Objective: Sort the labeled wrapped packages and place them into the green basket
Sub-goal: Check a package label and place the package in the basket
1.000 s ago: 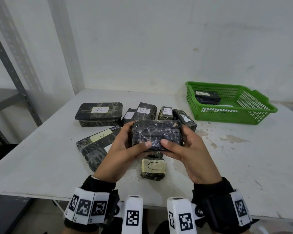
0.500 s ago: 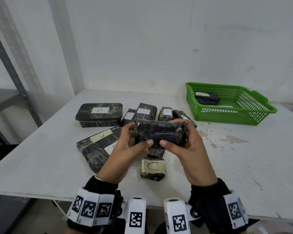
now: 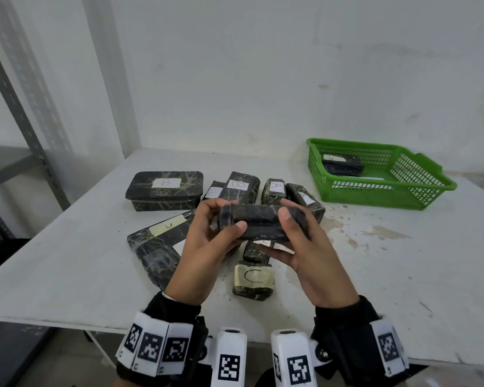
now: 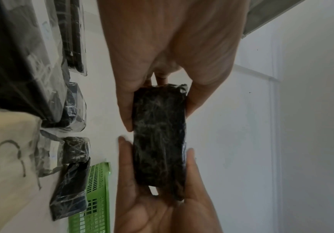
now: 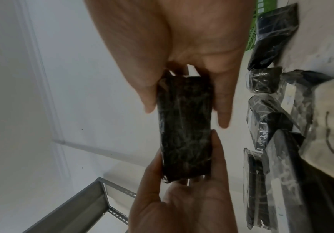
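A black wrapped package [image 3: 259, 222] [image 4: 159, 137] [image 5: 185, 130] is held up over the table by both hands, its label hidden from every view. My left hand [image 3: 221, 219] grips its left end, thumb in front and fingers over the top. My right hand [image 3: 284, 233] grips the right end, thumb on the front, fingers underneath. Below them lies a small package marked C [image 3: 253, 279]. Behind stand packages marked B [image 3: 165, 189], B [image 3: 241, 185] and A [image 3: 274, 188]. The green basket [image 3: 389, 194] sits at the back right with one dark package [image 3: 342, 164] inside.
A long flat package [image 3: 157, 241] lies left of my hands, another [image 3: 305, 201] leans right of A. The white table [image 3: 403, 261] has stains near the basket. A grey metal rack [image 3: 25, 127] stands at the left. The wall runs close behind.
Both hands have lifted the package a little and rolled it, so a narrower side now faces me. My right fingers have shifted underneath it.
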Available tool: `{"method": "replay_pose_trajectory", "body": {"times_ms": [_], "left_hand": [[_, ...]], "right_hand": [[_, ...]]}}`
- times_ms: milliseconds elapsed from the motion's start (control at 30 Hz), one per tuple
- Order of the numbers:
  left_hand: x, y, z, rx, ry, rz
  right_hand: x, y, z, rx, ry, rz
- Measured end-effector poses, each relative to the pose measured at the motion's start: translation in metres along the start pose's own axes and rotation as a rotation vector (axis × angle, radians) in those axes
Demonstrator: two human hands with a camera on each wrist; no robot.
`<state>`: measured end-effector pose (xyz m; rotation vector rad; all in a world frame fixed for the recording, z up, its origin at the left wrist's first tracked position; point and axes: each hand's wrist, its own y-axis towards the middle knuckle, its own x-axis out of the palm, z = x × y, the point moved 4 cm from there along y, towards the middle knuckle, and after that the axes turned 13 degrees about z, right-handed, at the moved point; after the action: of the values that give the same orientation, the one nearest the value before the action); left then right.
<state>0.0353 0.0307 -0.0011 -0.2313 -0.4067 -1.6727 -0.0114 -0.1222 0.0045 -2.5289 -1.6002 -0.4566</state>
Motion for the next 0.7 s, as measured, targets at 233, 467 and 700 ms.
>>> {"method": "replay_pose_trajectory", "body": {"times_ms": [233,467,700], "left_hand": [[0.002,-0.002,-0.001,-0.083,-0.054,0.020],[0.005,-0.002,-0.005,-0.037,-0.005,0.056],[0.009,-0.004,-0.005,-0.011,-0.004,-0.016]], "right_hand": [[0.004,-0.002,-0.003,-0.169,0.002,0.075],[0.006,-0.002,-0.005,-0.180,-0.042,0.059],[-0.002,0.003,-0.005,-0.296,-0.106,0.165]]}}
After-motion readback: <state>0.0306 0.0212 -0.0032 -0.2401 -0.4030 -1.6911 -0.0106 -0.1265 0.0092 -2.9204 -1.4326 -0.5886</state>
